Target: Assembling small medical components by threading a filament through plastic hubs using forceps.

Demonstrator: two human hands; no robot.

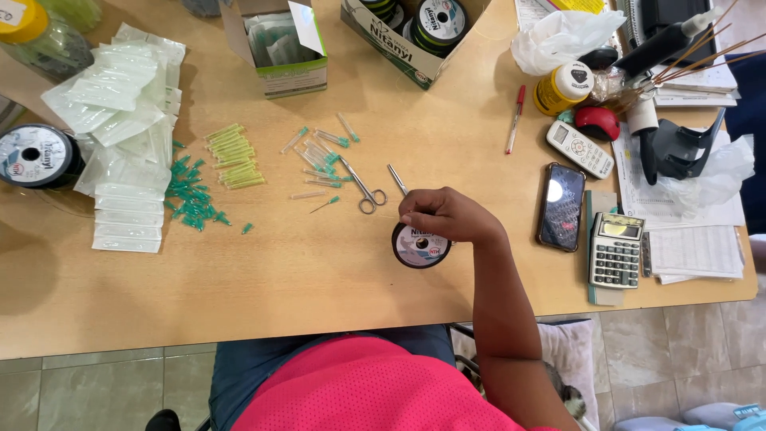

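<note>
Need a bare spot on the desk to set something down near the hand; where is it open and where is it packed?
Open wood runs along the near edge of the desk, below the green caps and left of the spool under the right hand. A smaller gap lies between the scissors and the red pen. It is crowded around the phone and calculator.

Light wooden table (319, 271): thread spool (420, 247), scissors (361, 185), green needle caps (190, 195), phone (561, 206), calculator (615, 250).

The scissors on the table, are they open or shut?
Shut. The scissors lie flat with the blades together in one thin line, beside the right hand on the spool.
</note>
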